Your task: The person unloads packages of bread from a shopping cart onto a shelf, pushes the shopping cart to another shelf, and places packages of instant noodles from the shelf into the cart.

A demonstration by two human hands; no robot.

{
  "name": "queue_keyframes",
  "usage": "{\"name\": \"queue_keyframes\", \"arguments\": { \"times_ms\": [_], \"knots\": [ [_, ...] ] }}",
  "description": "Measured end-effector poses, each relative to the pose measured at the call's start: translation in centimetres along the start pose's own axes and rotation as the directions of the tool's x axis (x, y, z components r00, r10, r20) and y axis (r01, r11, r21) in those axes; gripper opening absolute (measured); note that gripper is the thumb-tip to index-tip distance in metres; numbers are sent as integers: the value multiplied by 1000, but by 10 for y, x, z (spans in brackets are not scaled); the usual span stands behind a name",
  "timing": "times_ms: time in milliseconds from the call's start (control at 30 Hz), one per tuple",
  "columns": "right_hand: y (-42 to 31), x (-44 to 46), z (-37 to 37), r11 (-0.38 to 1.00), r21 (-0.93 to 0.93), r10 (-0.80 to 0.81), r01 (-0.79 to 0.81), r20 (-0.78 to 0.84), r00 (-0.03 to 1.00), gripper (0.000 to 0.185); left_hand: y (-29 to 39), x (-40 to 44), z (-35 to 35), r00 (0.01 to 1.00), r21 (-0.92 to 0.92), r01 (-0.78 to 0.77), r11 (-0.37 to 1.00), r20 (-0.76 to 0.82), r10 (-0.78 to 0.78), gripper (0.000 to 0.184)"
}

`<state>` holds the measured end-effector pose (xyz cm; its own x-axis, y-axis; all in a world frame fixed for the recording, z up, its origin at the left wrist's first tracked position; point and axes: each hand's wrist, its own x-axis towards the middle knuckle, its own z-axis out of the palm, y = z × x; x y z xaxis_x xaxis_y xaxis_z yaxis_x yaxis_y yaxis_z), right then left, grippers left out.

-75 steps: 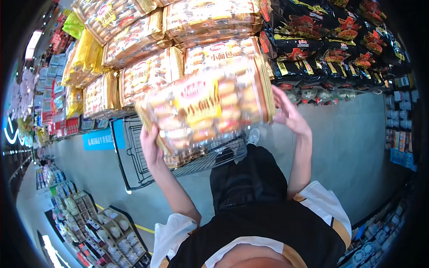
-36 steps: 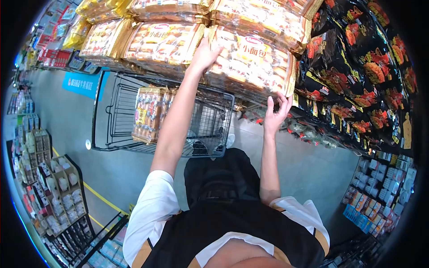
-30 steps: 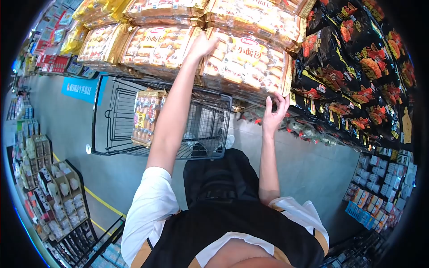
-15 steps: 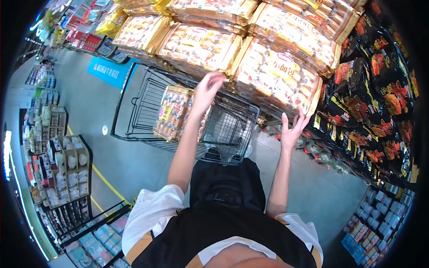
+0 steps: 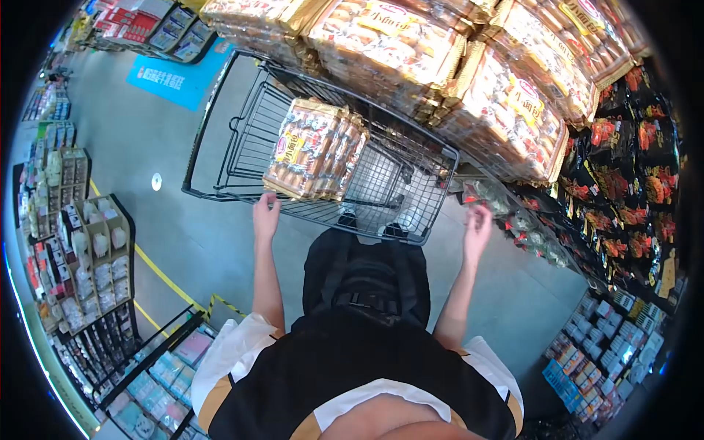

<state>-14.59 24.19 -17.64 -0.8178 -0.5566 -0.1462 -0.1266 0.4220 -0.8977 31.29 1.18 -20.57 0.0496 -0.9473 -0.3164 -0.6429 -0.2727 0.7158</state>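
the left hand (image 5: 266,209) has its fingers loosely bent at the near rim of the wire cart (image 5: 381,183); it shows no pack in it, and i cannot tell whether the fingertips touch the rim or only hang just beside it. the right hand (image 5: 479,224) is half curled and slack around nothing that shows, out past the cart's right end, in view near some clear bags with red and green (image 5: 488,194).

the bread packs (image 5: 312,150) are in the cart, side by side and apparently on edge, leaning together, just beyond the left fingertips. they should be light for their bulk, i judge: soft rolls in a thin glossy film that would slide under dry fingers and crush if pinched mid-face. the gold crimped ends look the stiffest part, so a hand at each end, or a palm spread beneath, would suit better than one tight squeeze.

farther out, more of the same stand in a stack (image 5: 506,110) along the cart's far side, with black bags (image 5: 631,183) hanging or piled to their right, and a blue floor sign (image 5: 180,77) beyond the cart's left end.
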Motion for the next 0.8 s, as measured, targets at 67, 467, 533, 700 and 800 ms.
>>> {"name": "queue_keyframes", "arguments": {
  "times_ms": [67, 467, 533, 700, 800],
  "knots": [
    [11, -27, 28, 996, 37, 75, -82, 170, 983, 17, -2, 11, -6, 912, 390, -407, 826, 115, 395, 24],
    [-19, -151, 133, 975, -219, 109, 47, 644, 757, 26, -61, 30, -39, 822, 253, -434, 865, 504, 265, 29],
    [-18, -158, 132, 970, -234, 91, 69, 608, 789, 27, -71, 23, -41, 829, 243, -461, 853, 462, 316, 27],
    [-1, -196, 112, 983, -184, 100, -19, 442, 891, 27, -81, -1, -68, 825, 207, -466, 860, 454, 337, 27],
    [22, -229, 103, 988, -125, 130, -94, 323, 937, 28, -66, -13, -98, 789, 286, -543, 789, 495, 364, 28]
  ]
}}
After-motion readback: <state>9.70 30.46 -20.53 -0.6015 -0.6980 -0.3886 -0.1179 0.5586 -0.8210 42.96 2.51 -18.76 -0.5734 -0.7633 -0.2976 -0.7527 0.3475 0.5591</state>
